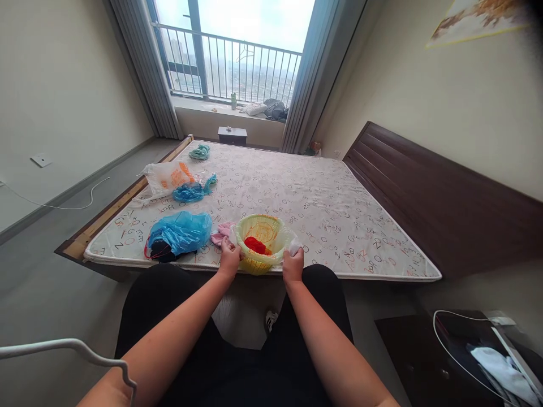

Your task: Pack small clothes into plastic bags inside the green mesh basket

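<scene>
A yellow plastic basket point(257, 268) stands at the near edge of the mattress, in front of my knees. A thin see-through plastic bag point(289, 238) lies over its rim, and something bright red point(255, 245), perhaps yarn, is inside. My left hand point(229, 258) is closed at the basket's left side, pinching the bag's edge. On the right side, my right hand point(293, 263) grips a bunched part of the same bag. A pink cloth point(222, 230) lies just beyond my left hand. Left of it sits a blue plastic bag point(182, 230) with something black showing underneath.
Farther back on the mattress point(339, 226) lie another blue bag point(189, 193), a white bag with orange print point(163, 178) and a pale green bundle point(200, 152). The dark headboard point(441, 186) rises at the right. A nightstand point(407, 350) with a white cable stands at lower right.
</scene>
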A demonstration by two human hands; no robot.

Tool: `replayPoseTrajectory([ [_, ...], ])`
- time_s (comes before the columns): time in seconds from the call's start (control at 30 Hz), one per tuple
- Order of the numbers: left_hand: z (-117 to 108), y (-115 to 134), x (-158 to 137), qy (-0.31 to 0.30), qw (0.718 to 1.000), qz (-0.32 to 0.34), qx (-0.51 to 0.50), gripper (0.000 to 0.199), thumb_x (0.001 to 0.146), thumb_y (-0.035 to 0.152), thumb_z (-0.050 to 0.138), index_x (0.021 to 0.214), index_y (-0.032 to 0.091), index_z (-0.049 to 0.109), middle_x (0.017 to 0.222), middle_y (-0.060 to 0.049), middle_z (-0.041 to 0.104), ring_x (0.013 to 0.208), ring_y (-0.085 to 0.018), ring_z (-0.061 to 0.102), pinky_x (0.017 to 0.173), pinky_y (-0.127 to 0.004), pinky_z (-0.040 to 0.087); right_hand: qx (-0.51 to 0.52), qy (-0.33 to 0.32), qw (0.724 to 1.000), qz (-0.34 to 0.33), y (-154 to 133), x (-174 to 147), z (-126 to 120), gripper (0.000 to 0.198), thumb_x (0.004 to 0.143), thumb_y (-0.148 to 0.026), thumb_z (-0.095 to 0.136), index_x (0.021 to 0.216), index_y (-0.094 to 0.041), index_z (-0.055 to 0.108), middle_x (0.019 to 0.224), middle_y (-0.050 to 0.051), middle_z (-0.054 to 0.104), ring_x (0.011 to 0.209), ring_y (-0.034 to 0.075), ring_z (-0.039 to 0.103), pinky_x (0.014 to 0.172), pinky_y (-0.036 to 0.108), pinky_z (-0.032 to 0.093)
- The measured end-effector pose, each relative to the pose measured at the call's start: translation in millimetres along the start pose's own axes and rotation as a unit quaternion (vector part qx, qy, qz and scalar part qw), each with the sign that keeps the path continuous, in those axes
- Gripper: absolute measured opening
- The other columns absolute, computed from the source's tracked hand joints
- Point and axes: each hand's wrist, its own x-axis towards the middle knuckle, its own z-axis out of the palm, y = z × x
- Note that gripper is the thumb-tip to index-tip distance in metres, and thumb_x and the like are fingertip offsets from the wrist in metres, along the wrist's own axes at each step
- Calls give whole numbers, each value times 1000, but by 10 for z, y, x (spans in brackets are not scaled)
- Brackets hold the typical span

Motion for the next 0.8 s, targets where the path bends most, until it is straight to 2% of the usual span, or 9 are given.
replayPoseTrajectory([
  [0.07, 7, 30, -1, -3, 1000, -22, -17, 72, 84, 17, 79, 148, 23, 46, 110, -8, 71, 73, -11, 66, 60, -19, 52, 56, 0, 998, 13, 21, 4, 27, 33, 76, -45, 69, 97, -24, 55, 90, -1, 67, 83, 18, 63, 78, 28, 49],
  [0.17, 4, 66, 7, -38, 994, -80, -60, 49, 87, 28, 80, 130, 18, 59, 96, -4, 71, 65, -8, 64, 57, -17, 50, 163, 9, 985, 53, 63, 20, 76, 41, 73, -43, 71, 107, -24, 56, 104, 2, 70, 96, 18, 67, 83, 28, 54],
  [0.27, 9, 83, 7, -50, 989, -101, -97, 42, 84, 31, 83, 119, 17, 63, 89, -1, 71, 60, -7, 63, 55, -17, 48, 244, 3, 961, 131, 78, 29, 110, 44, 71, -40, 73, 108, -26, 54, 106, 2, 71, 96, 19, 71, 75, 29, 59],
  [0.4, 39, 94, -20, -49, 981, -142, -122, 30, 87, 25, 81, 110, 16, 64, 88, -2, 73, 62, -10, 67, 55, -19, 50, 327, -27, 919, 218, 31, 6, 122, 44, 71, -39, 74, 108, -28, 52, 104, 0, 73, 90, 20, 74, 68, 32, 63],
  [0.5, 52, 109, -27, -33, 980, -149, -130, 26, 89, 19, 79, 110, 16, 64, 89, -3, 74, 64, -11, 69, 57, -20, 53, 350, -68, 903, 240, -19, -21, 107, 43, 73, -38, 75, 108, -28, 54, 105, -1, 74, 89, 20, 74, 63, 29, 62],
  [0.6, 42, 127, -13, -30, 984, -116, -133, 35, 85, 18, 83, 114, 18, 63, 91, -4, 75, 64, -11, 70, 57, -19, 54, 351, -108, 897, 247, -47, -38, 85, 44, 71, -36, 77, 108, -29, 56, 110, -2, 73, 91, 18, 72, 60, 26, 58],
  [0.7, 19, 130, 5, -33, 985, -100, -135, 38, 84, 18, 83, 117, 19, 64, 93, -5, 75, 64, -12, 69, 57, -20, 53, 334, -132, 904, 232, -54, -53, 74, 48, 68, -36, 80, 109, -30, 57, 113, -2, 72, 91, 17, 70, 58, 23, 55],
  [0.8, 5, 107, 16, -24, 984, -111, -138, 35, 89, 17, 78, 120, 20, 63, 97, -5, 76, 65, -13, 71, 59, -22, 54, 301, -145, 918, 215, -47, -69, 82, 53, 66, -37, 83, 111, -30, 57, 113, -1, 72, 90, 18, 69, 56, 22, 52],
])
